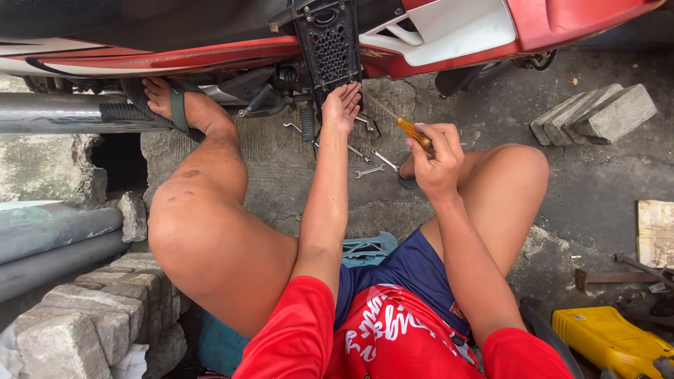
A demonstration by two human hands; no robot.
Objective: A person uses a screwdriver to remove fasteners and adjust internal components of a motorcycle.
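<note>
The left hand reached up, fingers loosely curled against the lower edge of the black perforated panel under the red motorcycle. The right hand gripped an orange-handled screwdriver, its shaft angled toward the left hand. Wrenches lay on the concrete floor between the knees.

Scooter body panel: glossy red and white plastic; footrest plate: matt black perforated plastic; screwdriver: translucent amber plastic handle, thin bare-metal shaft, held in the right hand; wrenches: dull bright metal, lying on the floor, which is rough, stained grey concrete; paving blocks: coarse grey concrete, matt; pipes: smooth grey, matt; case: glossy yellow plastic; shirt: red cloth; shorts: blue cloth.
</note>
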